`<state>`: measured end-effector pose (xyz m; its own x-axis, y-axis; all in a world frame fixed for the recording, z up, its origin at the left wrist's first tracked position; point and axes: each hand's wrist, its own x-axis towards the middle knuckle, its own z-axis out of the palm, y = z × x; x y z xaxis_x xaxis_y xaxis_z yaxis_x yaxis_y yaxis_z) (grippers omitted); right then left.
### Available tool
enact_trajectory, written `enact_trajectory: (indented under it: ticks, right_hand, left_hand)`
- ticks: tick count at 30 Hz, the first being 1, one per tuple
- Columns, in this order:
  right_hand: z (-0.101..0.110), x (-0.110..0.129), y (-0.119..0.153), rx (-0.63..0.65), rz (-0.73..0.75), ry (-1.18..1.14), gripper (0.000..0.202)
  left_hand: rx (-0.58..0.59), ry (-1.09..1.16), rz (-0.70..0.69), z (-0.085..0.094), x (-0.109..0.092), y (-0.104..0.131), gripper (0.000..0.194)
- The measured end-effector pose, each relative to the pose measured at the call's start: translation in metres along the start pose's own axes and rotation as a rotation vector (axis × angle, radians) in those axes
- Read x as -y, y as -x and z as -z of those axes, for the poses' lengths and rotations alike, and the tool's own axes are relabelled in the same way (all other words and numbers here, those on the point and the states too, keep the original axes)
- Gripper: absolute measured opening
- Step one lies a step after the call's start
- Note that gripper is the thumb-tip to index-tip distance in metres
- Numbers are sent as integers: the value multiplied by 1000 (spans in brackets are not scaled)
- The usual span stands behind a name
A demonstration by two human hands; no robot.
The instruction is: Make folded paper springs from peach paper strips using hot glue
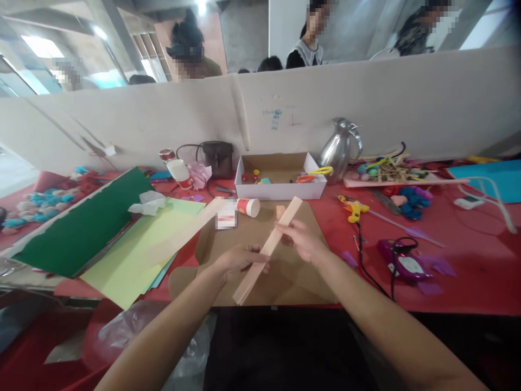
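Note:
A long, narrow strip of pale peach folded paper (pixel 272 243) slants between my hands above a flat brown cardboard piece (pixel 301 285). My left hand (pixel 244 262) grips its lower half, thumb on top and fingers beneath. Closer to the upper end, my right hand (pixel 300 240) pinches the same strip. Just beyond the hands, a paper cup (pixel 249 207) lies on its side beside a small white packet (pixel 226 214). To the left, another pale paper strip (pixel 189 231) rests across yellow-green paper sheets (pixel 134 260).
A white open box (pixel 280 191) holding scissors (pixel 315 175) stands behind the cardboard, near a steel jug (pixel 337 149). At right are a yellow glue gun (pixel 356 209), black cables and a purple device (pixel 405 260). A green board (pixel 89 228) leans at left.

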<state>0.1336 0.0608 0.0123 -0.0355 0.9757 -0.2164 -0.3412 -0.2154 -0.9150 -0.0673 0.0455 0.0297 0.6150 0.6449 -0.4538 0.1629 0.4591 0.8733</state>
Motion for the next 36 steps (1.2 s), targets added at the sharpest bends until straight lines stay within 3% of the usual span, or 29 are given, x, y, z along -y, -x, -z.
enact_trajectory:
  ticks: [5, 8, 12, 16, 20, 24, 27, 31, 33, 36]
  right_hand:
    - [2, 0, 1, -72, 113, 31, 24]
    - [13, 4, -6, -129, 108, -13, 23]
    - [24, 0, -9, -189, 74, 10, 17]
    - [33, -8, -15, -248, 51, 141, 15]
    - [44, -11, -28, -296, 60, 325, 14]
    - [54, -14, -35, -330, 103, 545, 35]
    - [57, -17, -30, -388, 238, 925, 36]
    - [46, -19, -14, -537, 602, 1552, 36]
    - [35, -18, -4, -507, 758, 1668, 32]
    - [19, -13, 10, -369, 841, 1706, 31]
  left_hand:
    - [83, 52, 30, -9, 14, 13, 30]
    - [37, -18, 30, -10, 27, 22, 33]
    - [-212, -101, -70, 1, 35, 27, 37]
    - [-563, -249, -130, 37, 34, 21, 36]
    - [-883, -641, -126, 74, 28, 10, 25]
    - [-1023, -1015, -100, 79, 26, -1, 16]
    - [-1121, -1196, -124, 65, 32, -6, 22]
    - [-1259, -1344, -231, 50, 40, -5, 30]
    - [-1259, -1362, -321, 51, 38, 2, 29]
    - [-1292, -1392, -459, 61, 26, 23, 26]
